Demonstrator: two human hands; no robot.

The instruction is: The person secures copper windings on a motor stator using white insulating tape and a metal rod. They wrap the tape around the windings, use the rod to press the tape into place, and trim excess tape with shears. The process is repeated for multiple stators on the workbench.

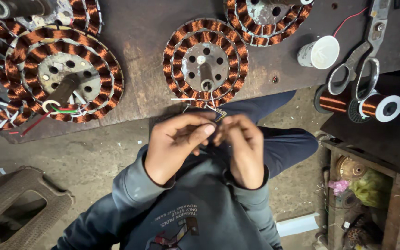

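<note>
A round stator wound with copper coils (205,62) lies on the dark worn workbench (140,37) right in front of me. Thin wire leads (195,103) hang from its near edge down to my hands. My left hand (177,143) pinches these leads between thumb and forefinger. My right hand (239,148) touches the left hand, its fingertips closed on a small dark ridged piece (220,115) at the wire ends. Both hands hover over my lap, just below the bench edge.
A larger copper-wound stator (63,74) with coloured wires lies at left, and another (267,18) at the top. To the right are a paper cup (320,52), scissors (355,69) and a copper wire spool (380,105). A brown stool (19,203) and a cluttered wooden box (371,194) stand on the floor.
</note>
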